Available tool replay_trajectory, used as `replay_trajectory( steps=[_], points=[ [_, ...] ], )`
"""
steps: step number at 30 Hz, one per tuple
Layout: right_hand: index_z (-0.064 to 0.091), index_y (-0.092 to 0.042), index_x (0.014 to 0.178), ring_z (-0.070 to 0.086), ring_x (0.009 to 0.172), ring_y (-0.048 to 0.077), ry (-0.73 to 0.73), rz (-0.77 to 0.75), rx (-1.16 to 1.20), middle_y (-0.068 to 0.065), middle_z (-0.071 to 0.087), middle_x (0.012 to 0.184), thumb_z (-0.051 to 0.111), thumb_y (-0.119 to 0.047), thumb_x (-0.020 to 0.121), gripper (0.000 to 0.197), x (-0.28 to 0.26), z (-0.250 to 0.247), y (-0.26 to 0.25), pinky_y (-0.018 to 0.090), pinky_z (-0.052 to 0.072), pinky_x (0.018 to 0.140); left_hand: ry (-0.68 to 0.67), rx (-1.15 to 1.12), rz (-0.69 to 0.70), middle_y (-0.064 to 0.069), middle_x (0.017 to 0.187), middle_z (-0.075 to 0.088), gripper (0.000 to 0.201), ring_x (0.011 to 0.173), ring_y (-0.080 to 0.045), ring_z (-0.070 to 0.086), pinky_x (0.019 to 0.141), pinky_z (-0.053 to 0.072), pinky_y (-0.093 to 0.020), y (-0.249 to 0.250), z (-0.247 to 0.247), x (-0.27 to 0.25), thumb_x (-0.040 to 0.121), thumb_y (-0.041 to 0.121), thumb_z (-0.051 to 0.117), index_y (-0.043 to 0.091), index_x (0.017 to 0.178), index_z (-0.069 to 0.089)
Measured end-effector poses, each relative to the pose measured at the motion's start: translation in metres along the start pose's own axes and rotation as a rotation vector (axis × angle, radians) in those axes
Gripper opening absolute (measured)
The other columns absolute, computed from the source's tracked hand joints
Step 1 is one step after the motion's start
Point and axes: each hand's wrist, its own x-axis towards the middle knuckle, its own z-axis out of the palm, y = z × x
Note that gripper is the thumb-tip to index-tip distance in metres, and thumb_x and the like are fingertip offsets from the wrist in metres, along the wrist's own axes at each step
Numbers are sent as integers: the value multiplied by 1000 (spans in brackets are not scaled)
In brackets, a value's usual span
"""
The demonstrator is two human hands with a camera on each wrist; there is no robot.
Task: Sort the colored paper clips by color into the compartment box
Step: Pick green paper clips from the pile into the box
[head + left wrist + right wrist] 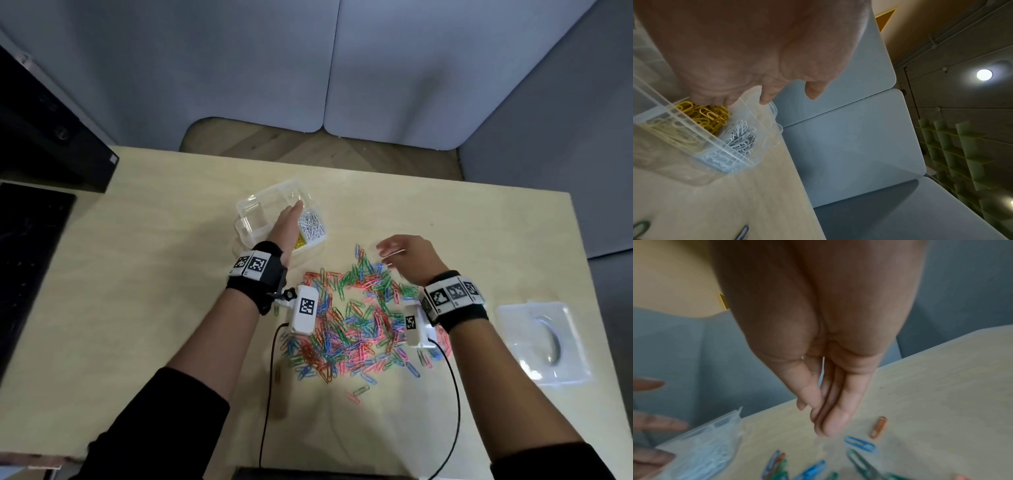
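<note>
A clear compartment box (255, 214) stands at the table's far middle. One cell holds white clips (311, 226), the one beside it yellow clips (300, 241). My left hand (286, 222) reaches flat over the box with straight fingers; in the left wrist view its fingers (766, 95) hang above the yellow clips (705, 115) and white clips (740, 139), holding nothing. A big pile of red, blue and green clips (356, 322) lies in front. My right hand (399, 253) hovers over the pile's far edge, fingers (830, 415) straight and together above a blue clip (860, 443).
A clear plastic lid (544, 342) lies at the right edge of the table. A black keyboard (27, 257) and a dark computer case (51, 137) sit at the left. Wrist-camera cables (270, 377) trail toward me. Two stray clips (359, 392) lie near the pile's front.
</note>
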Motion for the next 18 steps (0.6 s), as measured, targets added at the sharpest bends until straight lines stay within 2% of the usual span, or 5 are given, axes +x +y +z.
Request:
replay_trajectory(
  steps=[5,7,10,14,18],
  points=[
    [77,-12,88,71,82,17,197,16,-179,5,76,84,68,-4,80,15,-9,-13,20,18,48,81,46,40,88,-4,154,35,52,140,-21,33,110,26,-34,-6,3,0,103,44,35,19,149,34],
    [77,-13,89,69,77,11,144,-12,-195,0,74,83,78,-17,79,11,-9,-5,16,19,51,79,45,82,179,-10,137,54,39,118,-20,52,104,38,-34,-17,-4,-1,101,33,47,16,135,51],
    [75,-14,94,65,78,10,97,-58,-231,-2,71,87,84,-29,75,26,-4,18,4,21,51,76,53,154,195,-10,84,67,11,71,-17,57,70,51,-30,-39,-22,-9,94,20,62,13,100,67],
    [75,-12,96,68,83,18,154,25,-310,3,73,92,82,-41,75,37,7,41,-2,31,57,78,212,385,80,-6,64,69,8,49,-15,60,48,50,-22,-80,-52,-17,85,15,73,8,90,73],
    [77,-12,74,68,65,21,138,41,-355,7,75,77,68,-19,80,13,6,54,-6,29,58,59,390,541,26,-2,66,69,18,52,-14,65,51,52,-19,-111,-69,-28,70,21,87,13,75,71]
  ],
)
